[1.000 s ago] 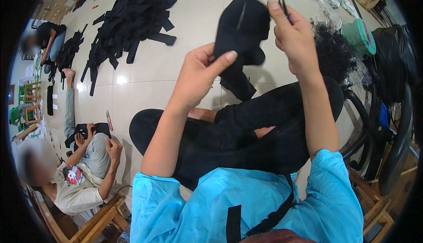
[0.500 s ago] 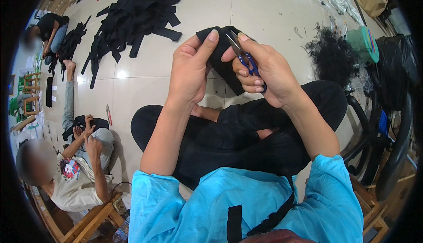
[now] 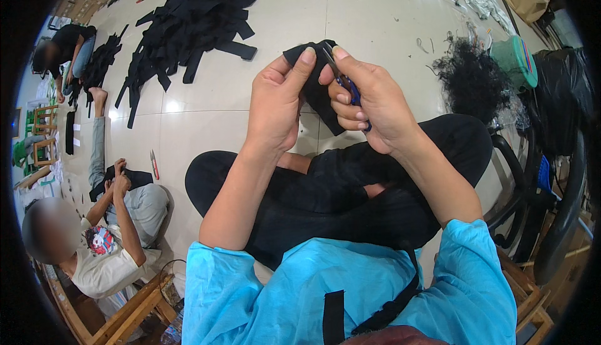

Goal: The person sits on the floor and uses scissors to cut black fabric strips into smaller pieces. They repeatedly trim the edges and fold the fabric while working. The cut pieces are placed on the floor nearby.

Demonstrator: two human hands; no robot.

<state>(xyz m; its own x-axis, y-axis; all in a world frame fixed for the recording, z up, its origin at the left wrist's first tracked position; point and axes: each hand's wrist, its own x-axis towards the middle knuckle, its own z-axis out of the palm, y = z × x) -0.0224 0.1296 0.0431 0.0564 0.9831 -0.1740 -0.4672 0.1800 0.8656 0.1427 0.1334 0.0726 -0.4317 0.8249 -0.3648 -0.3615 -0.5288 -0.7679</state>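
Note:
Just above my crossed legs [image 3: 313,213], my left hand [image 3: 275,101] pinches a piece of black fabric [image 3: 325,110] near its top edge, thumb on top. My right hand [image 3: 379,104] is closed around small blue-handled thread snips [image 3: 352,91]. Their blades lie against the fabric beside my left thumb; whether they are open is hard to tell. My two hands are very near each other, and most of the fabric hangs behind and between them.
Black strips [image 3: 188,19] are heaped ahead-left. Two co-workers [image 3: 113,263] [image 3: 69,51] sit at left, near red-handled snips [image 3: 154,164]. At right are a black thread tangle [image 3: 472,79], green container [image 3: 513,63], white cloth [image 3: 482,7] and black chair frame [image 3: 551,220].
My hands have come down and together, gathering the fabric that was held up spread out. The snips now point into it. The nearer co-worker's hands have moved closer together.

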